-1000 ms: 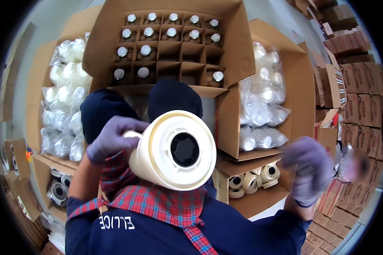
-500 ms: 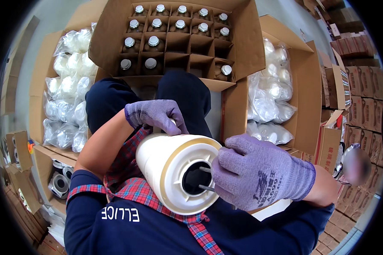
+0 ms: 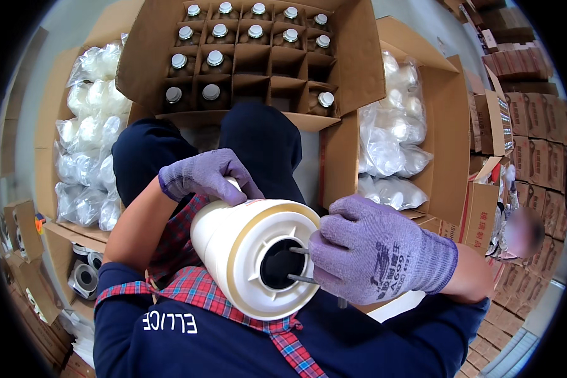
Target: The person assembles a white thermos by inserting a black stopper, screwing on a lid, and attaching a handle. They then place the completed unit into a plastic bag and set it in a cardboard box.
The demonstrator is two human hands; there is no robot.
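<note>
Across my lap a white jug (image 3: 217,236), which looks like a vacuum flask, lies tilted with its ribbed round base (image 3: 249,277) towards me. A dark round opening (image 3: 277,268) is in the middle of that base. My left hand (image 3: 211,176) is closed at the jug's far side, around a pale part like a handle (image 3: 234,183), mostly hidden by the fingers. My right hand (image 3: 384,249) is closed on a two-pronged metal tool (image 3: 303,278); its two prongs reach over the opening's right edge, and the rest is hidden in the fist.
Beyond my knees stands a divided carton (image 3: 359,75) with several silver-capped bottles (image 3: 219,30) and some unfilled cells. Open cartons with plastic-bagged white parts flank me, left (image 3: 47,126) and right (image 3: 447,126). At the far right are stacked boxes (image 3: 535,157) and another person (image 3: 516,233).
The whole view has shifted a little, so most things sit further left. Both hands keep their grips, and the prongs stay at the opening with only a slight shift.
</note>
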